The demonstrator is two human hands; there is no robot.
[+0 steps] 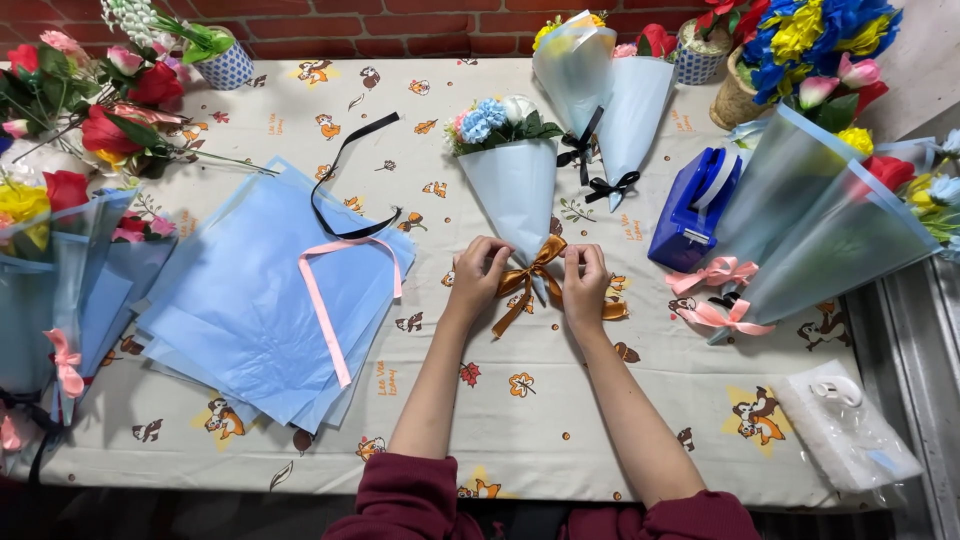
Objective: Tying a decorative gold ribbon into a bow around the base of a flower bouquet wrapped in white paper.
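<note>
the bronze ribbon bow (540, 268) sits at the narrow neck of the pale blue bouquet cone (515, 195), which lies on the printed tablecloth (560, 400) near the middle of the table, flowers pointing away from me. my left hand (478, 275) has its fingers pinched together on the left loop, and my right hand (585, 282) is pinched shut on the right loop, both clamped on the ribbon. the satin looks slick and soft, so i judge it will slip unless i grip close to the knot; the wrap looks thin, light and easy to crease, best held at the neck, not the open end.

counting outward: two more finished cones with black bows (605, 105) lie beyond it, two translucent cones with pink bows (820, 225) lie at my right, and one blue tape dispenser (690, 205) stands between. one stack of blue wrapping sheets (240, 310) lies at my left, with one loose pink ribbon (325, 300) and one black ribbon (345, 170) on it.
</note>
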